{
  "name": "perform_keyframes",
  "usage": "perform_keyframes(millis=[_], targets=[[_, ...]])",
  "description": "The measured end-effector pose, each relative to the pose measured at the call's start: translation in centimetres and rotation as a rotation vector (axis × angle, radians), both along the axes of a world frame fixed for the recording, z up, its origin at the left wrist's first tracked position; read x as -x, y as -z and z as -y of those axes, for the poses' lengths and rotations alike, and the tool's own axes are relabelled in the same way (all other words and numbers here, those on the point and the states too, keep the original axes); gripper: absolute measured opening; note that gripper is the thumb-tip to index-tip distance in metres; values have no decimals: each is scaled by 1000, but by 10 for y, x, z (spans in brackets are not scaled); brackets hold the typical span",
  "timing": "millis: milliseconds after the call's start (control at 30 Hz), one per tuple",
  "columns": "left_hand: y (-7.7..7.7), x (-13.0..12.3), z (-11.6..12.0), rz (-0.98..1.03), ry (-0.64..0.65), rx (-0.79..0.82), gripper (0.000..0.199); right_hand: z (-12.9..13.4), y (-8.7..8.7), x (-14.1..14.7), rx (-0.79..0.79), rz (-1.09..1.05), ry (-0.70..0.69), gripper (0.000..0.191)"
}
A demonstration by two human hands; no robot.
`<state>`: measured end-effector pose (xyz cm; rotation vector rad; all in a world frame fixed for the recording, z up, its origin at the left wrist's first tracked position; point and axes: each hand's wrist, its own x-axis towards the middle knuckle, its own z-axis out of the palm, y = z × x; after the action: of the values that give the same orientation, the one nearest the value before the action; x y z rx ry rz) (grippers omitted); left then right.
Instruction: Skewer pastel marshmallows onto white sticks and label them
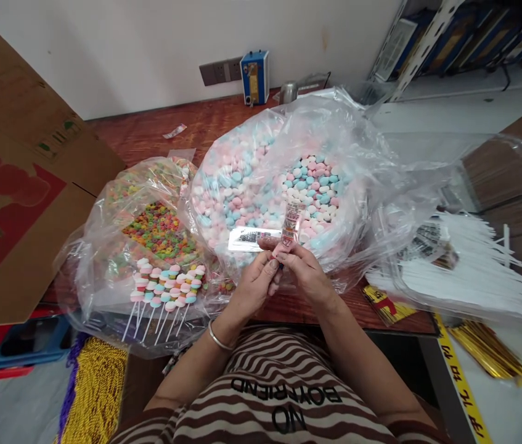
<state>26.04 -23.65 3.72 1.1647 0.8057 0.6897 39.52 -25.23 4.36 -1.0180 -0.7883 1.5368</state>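
Note:
My left hand (257, 282) and my right hand (307, 272) meet in front of my chest, fingers closed at the lower end of a small printed clear plastic bag (293, 221). The bag points up and away from me; my fingers hide its lower end. Just behind my left fingers lies a white printed packet (248, 239). Beyond my hands, a large clear bag of pink, blue and white marshmallow candies (311, 179) lies open. To the left, marshmallow skewers on white sticks (168, 287) rest on a plastic bag of colourful ring-shaped pieces (161, 231).
At the right, a clear plastic tub (399, 271) holds many white sticks (473, 262). A cardboard box (20, 166) stands at the left. Gold twist ties (487, 348) lie low at the right. A blue device (255, 78) stands by the wall.

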Motion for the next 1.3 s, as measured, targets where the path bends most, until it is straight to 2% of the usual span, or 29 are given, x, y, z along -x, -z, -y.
perform_keyframes(millis=[100,267,433,667,767,933,1000,1067,1167,1300], targets=[[-1,-4,3,-12,-114,-47,27,1,1,1,-29,-56,11,34],[2,-8,7,-96,-141,-198,25,1,7,13,-33,-41,163,31],[9,-12,7,-90,-155,-161,29,-2,16,24,-3,4,306,30],[12,-17,11,-46,-207,-115,33,-4,18,25,-20,43,360,29],[10,-17,10,-29,-184,-91,34,-6,15,20,18,64,319,31],[10,-15,7,10,-127,-25,35,-4,7,9,30,-8,26,46],[12,-14,6,57,-160,14,33,0,7,9,6,-13,7,46],[14,-13,6,81,-195,42,32,6,10,11,-61,119,148,41],[12,-12,6,35,-241,30,32,14,15,13,-242,519,397,34],[7,-11,8,-96,-169,-63,31,15,20,8,-376,971,459,19]])
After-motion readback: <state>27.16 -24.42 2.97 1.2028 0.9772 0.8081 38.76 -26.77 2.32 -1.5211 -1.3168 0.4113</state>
